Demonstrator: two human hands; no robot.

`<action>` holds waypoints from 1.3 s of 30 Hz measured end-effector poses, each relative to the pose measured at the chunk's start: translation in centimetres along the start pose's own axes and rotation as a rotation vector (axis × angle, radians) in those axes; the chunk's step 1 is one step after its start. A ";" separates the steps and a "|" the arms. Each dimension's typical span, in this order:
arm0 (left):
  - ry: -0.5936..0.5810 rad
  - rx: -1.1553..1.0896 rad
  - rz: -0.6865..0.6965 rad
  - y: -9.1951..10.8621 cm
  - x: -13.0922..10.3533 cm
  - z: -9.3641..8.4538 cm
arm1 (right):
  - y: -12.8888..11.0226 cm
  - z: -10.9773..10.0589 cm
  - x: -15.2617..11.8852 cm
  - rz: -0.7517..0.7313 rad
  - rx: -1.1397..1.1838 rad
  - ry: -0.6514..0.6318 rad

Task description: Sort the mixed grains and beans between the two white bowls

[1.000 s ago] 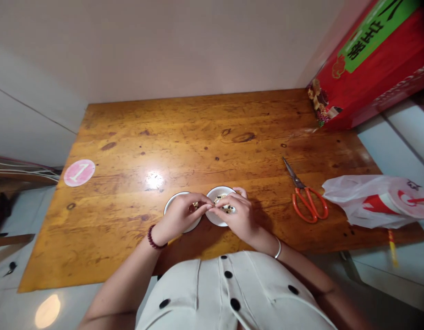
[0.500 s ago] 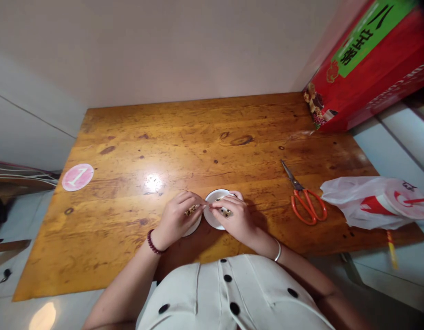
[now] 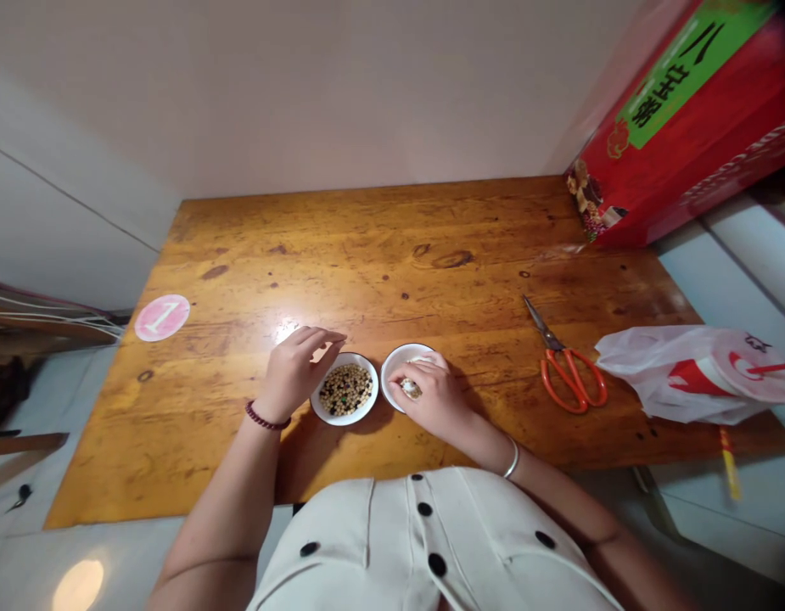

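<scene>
Pale wall (image 3: 367, 93) stands behind a brown wooden desk (image 3: 316, 263), whose surface shows dark knots and a bright reflection of light. On the left hand (image 3: 299, 369), the fingers are bent and the thumb is near them; I cannot tell if they have hold of something small. This hand is raised just beside the left bowl (image 3: 341, 420), near its far rim. On the right hand (image 3: 427, 392), the fingers curl down into the right bowl (image 3: 393, 363), and their tips are partly hidden, so I cannot tell how closed they are or what they hold. Mixed beans (image 3: 344, 390), yellowish and dark, with a green one among them, lie in the left bowl. Both bowls are white and stand near each other. Dark beads (image 3: 266, 417) circle the left wrist, a silver bangle (image 3: 513, 458) the right. Further to the right lie orange-handled scissors (image 3: 561, 361), then a cup (image 3: 707, 380) with a red straw in a plastic bag (image 3: 640, 361). Well apart, at left, is a round pink sign (image 3: 162, 318).
</scene>
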State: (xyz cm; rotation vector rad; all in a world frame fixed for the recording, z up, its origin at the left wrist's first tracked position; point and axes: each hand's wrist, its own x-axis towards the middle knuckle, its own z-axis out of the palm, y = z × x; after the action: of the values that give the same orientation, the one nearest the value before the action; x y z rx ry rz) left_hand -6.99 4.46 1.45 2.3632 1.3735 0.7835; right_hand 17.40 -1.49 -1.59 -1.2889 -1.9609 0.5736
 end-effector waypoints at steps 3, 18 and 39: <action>0.009 -0.012 -0.019 0.6 0.1 0.0 | 0.2 0.2 -0.1 0.004 -0.074 -0.001; -0.062 -0.031 0.035 1.3 -0.4 0.5 | 0.5 1.0 0.1 0.019 -0.141 0.069; -0.038 0.090 0.205 3.9 -1.6 4.3 | 1.3 0.8 0.0 -0.075 -0.051 0.148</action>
State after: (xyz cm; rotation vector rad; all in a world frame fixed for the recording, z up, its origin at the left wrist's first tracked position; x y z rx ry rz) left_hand -2.30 1.23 -0.54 2.6059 1.1878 0.7398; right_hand 17.58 -0.99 -3.03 -1.2466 -1.9029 0.3835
